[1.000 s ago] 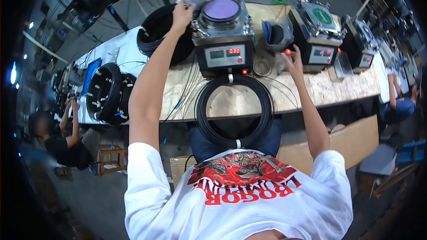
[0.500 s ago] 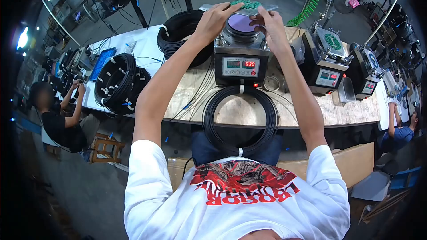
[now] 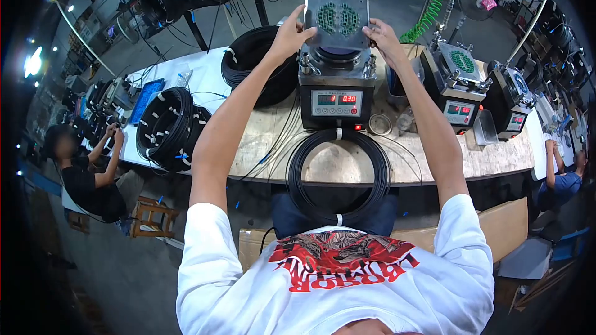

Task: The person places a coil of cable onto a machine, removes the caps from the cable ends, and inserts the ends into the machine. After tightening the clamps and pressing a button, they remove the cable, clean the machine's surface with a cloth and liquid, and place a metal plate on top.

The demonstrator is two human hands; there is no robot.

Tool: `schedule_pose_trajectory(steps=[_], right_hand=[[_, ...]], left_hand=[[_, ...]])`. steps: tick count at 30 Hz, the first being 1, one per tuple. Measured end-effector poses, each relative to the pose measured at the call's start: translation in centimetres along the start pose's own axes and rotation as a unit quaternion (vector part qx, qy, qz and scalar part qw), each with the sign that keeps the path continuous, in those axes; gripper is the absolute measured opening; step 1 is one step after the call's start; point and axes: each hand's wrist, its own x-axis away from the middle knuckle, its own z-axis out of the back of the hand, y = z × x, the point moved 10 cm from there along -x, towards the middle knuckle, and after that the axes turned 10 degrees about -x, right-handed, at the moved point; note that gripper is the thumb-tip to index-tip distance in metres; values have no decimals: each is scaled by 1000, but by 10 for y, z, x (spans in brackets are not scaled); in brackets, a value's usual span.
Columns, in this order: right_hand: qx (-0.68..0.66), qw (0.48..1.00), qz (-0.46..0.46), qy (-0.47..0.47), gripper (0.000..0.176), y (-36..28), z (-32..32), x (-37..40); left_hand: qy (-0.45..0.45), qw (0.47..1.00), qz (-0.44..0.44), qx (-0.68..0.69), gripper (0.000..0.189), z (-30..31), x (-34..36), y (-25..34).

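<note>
A square metal plate (image 3: 312,5) with rings of small green pieces at its middle is raised and tilted so its broad face shows. My left hand (image 3: 292,36) grips its left edge, thumb on the face. On the right edge, my right hand (image 3: 383,38) pinches it near the lower corner. Just below the plate stands a polishing machine (image 3: 337,107) with a lit red display; the plate partly hides its round top. A coil of black cable (image 3: 294,174) hangs at the bench's front edge, before the machine.
Two more machines (image 3: 458,111) stand on the right, the nearer carrying a similar plate. Black cable coils (image 3: 167,127) and a blue tray (image 3: 147,102) sit on the left. A small clear cup (image 3: 380,125) is beside the machine. People work at both sides.
The plate has gone from nearly flat to tilted up, its green-dotted face now visible. My right hand has closed on its right edge. The machine's display now also shows a 3.
</note>
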Motion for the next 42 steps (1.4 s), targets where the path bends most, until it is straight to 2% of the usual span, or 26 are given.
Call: schedule_pose_trajectory(steps=[2, 3, 4, 5, 8, 11, 14, 17, 20, 24, 27, 30, 32, 33, 36, 37, 39, 41, 42], right_hand=[[29, 1000, 5, 1, 40, 10, 4, -3], [41, 999, 0, -8, 41, 16, 6, -2], [53, 998, -7, -16, 43, 22, 8, -2], [56, 998, -2, 1, 52, 28, 15, 0], [59, 996, -60, -23, 59, 35, 9, 14], [23, 996, -78, 31, 56, 47, 17, 18], [49, 995, -81, 18, 48, 50, 18, 16], [64, 992, -105, -11, 44, 49, 13, 19], [68, 990, -123, 10, 44, 50, 17, 23], [168, 980, -108, 15, 40, 48, 26, 19], [198, 977, -81, 17, 41, 49, 29, 19], [192, 980, -60, 7, 43, 35, 32, 24], [154, 987, -39, -29, 46, 23, 38, 27], [175, 978, -102, -48, 60, 6, 29, 43], [268, 945, -111, -151, 77, -7, 2, 72], [320, 928, -97, -164, 86, -3, -2, 72], [281, 947, -44, -150, 86, 1, -14, 69], [357, 928, 19, -104, 84, 2, -14, 58], [349, 932, 29, -100, 83, 3, -17, 55]], left_hand=[[23, 1000, 6, -1, 71, 0, -8, -25], [22, 1000, 3, -22, 65, -1, -2, -16], [9, 1000, 11, -16, 64, -6, -4, -24], [-4, 1000, 20, -12, 64, -11, -6, -37], [-57, 998, 40, 7, 65, -27, -8, -66], [-95, 990, 85, 58, 65, -39, 3, -78], [-95, 984, 105, 110, 65, -35, 8, -72], [-135, 977, 136, 93, 66, -33, 12, -77], [-166, 970, 152, 95, 67, -34, 12, -84], [-196, 974, 109, -8, 69, -36, -3, -95], [-201, 970, 139, -8, 67, -37, 4, -97], [-222, 955, 191, 56, 68, -35, 23, -89], [-234, 950, 183, 97, 73, -28, 47, -68], [-239, 947, 178, 116, 76, -26, 54, -61], [-213, 971, 70, -82, 92, -26, 60, -60], [-210, 975, 40, -64, 101, -31, 58, -53], [-153, 987, 20, -44, 99, -36, 52, -48], [-89, 994, -25, -61, 100, -40, 37, -51], [-65, 991, -62, -94, 98, -37, 35, -37]])
